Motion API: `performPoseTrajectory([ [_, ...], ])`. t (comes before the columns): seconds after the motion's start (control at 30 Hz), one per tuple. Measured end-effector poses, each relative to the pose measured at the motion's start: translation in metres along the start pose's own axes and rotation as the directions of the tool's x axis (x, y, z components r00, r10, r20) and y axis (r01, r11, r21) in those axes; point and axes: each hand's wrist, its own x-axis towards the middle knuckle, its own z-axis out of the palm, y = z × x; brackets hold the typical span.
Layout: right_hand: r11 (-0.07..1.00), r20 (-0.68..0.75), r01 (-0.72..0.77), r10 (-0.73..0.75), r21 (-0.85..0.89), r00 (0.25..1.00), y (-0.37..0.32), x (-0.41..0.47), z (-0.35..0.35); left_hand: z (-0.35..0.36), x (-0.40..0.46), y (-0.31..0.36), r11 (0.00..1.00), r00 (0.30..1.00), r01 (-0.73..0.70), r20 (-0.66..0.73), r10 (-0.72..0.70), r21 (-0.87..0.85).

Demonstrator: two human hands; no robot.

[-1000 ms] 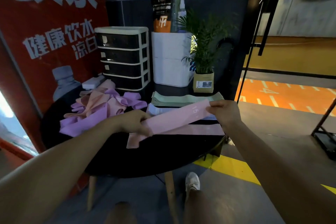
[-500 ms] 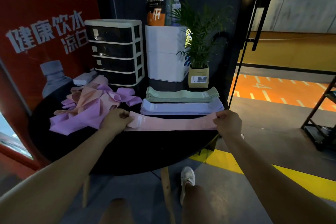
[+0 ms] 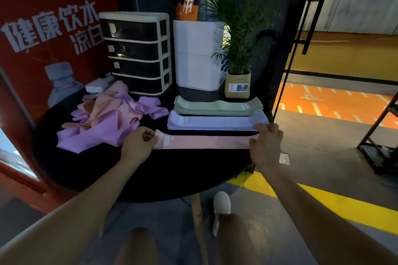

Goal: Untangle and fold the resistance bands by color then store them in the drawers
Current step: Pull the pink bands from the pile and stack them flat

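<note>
— Where's the pink band point(image 3: 204, 142)?
— Flat on the bench point(image 3: 172, 170), stretched between both hands: left hand point(image 3: 137, 143) pinches one end, right hand point(image 3: 266, 146) grips the other, before the folded stacks point(image 3: 215, 114).

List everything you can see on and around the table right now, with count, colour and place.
Flat pink resistance band: one, pink, stretched along the table front between both hands.
Folded lavender band stack: one stack, pale lavender, just behind the pink band.
Folded green band stack: one stack, pale green, behind the lavender stack.
Tangled band pile: one heap, purple and peach, table left.
Four-drawer plastic organiser: one, cream frame, dark drawers, all closed, back left.
White box-shaped container: one, white, back centre.
Potted palm plant: one, green, yellow pot, back right.
Round black table: one.
Left hand: grips the pink band's left end.
Right hand: holds its right end.
</note>
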Motion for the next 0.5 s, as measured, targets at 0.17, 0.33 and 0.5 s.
performPoseTrajectory([
  [0.17, 0.970, 0.209, 0.226, -0.240, 0.092, 0.948, -0.049, -0.019, 0.023, 0.001, -0.001, -0.003, 1.000, 1.000, -0.007, -0.015, 0.006, -0.026],
  [0.33, 0.952, 0.271, 0.286, -0.305, 0.108, 0.913, -0.062, -0.029, 0.044, 0.002, 0.000, -0.004, 0.999, 1.000, 0.003, -0.008, -0.003, -0.055],
  [0.5, 0.946, 0.303, 0.314, -0.325, 0.085, 0.896, -0.060, -0.030, 0.045, 0.002, -0.002, -0.003, 0.996, 1.000, 0.007, -0.008, -0.008, -0.084],
])
